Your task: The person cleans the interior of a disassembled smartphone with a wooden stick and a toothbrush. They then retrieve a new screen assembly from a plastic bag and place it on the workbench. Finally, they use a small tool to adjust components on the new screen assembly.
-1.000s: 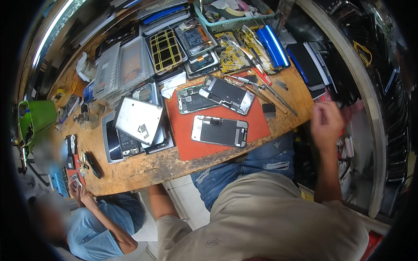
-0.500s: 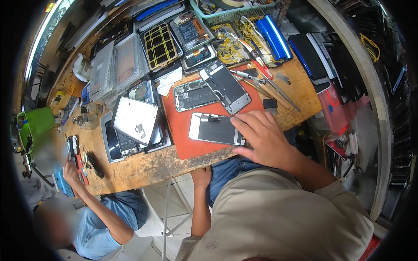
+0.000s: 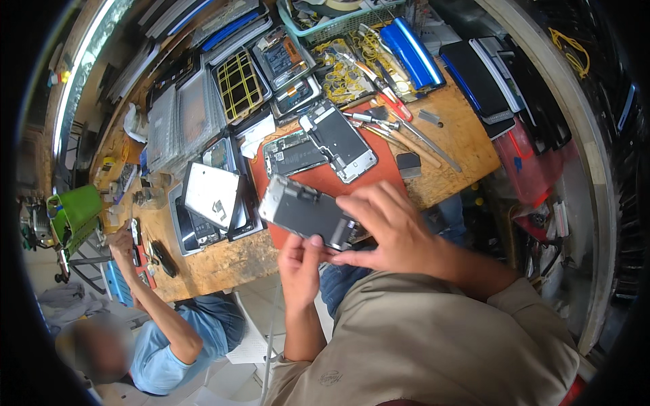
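A phone screen assembly (image 3: 301,210), with a dark metal back and a white edge, is tilted up over the red mat (image 3: 284,235). My left hand (image 3: 301,267) grips its near edge between thumb and fingers. At its right end, my right hand (image 3: 382,227) closes on the corner, thumb below and fingers above. Behind it on the mat lies an opened phone body (image 3: 291,154) with its battery and board showing. A second screen assembly (image 3: 342,145) rests partly over that body.
Screwdrivers and tweezers (image 3: 406,139) lie right of the mat. Stacked phone parts (image 3: 215,193) stand to the left, with bubble-wrapped sheets (image 3: 183,115) behind. A teal basket (image 3: 345,27) is at the back. A co-worker's hand (image 3: 122,247) is at the table's left end.
The screen assembly has come up off the mat and tilted. My left hand has risen from my lap to grip it; my right hand has shifted slightly left and closed on it.
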The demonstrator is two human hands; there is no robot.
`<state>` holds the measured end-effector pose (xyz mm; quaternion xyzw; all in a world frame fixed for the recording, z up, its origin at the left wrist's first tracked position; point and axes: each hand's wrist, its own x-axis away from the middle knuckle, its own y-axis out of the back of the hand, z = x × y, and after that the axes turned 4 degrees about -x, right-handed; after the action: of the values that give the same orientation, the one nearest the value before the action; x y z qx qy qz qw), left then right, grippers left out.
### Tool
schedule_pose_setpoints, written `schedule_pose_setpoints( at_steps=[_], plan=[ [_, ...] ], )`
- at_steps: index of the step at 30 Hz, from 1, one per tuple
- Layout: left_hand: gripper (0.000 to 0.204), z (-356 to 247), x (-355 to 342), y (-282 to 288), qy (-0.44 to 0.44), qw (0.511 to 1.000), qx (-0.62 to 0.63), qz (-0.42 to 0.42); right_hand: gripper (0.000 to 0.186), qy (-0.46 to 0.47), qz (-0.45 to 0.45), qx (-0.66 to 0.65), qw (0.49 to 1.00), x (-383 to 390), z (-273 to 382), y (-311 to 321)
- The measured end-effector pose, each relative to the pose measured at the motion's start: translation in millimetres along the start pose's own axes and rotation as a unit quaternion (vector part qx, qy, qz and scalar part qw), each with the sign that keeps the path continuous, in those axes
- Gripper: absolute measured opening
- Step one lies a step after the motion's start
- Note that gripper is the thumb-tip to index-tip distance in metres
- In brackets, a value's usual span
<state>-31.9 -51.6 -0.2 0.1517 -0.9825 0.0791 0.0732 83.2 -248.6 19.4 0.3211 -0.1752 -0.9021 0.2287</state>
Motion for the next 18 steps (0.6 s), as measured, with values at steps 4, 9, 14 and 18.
schedule_pose_setpoints(
  at_steps=[4, 9, 14, 18],
  plan=[
    [0.025, -12.3, -14.3, 9.1, 0.012, 0.993, -0.085, -0.08, 0.077, -0.026, -0.045, 0.161, 0.986, -18.7, -35.9, 0.1],
    [0.028, -34.4, -23.3, 16.8, -0.02, 0.98, -0.158, -0.117, 0.076, -0.068, -0.032, 0.278, 0.958, -37.2, -49.4, -14.8],
    [0.028, -45.7, -46.4, 10.9, 0.058, 0.977, -0.156, -0.137, 0.065, -0.121, -0.069, 0.149, 0.979, -35.6, -51.2, 3.8],
    [0.029, -38.3, -81.3, 6.7, 0.036, 0.994, -0.069, -0.08, 0.062, -0.046, -0.1, 0.039, 0.993, -22.1, -53.1, 43.9]
  ],
)
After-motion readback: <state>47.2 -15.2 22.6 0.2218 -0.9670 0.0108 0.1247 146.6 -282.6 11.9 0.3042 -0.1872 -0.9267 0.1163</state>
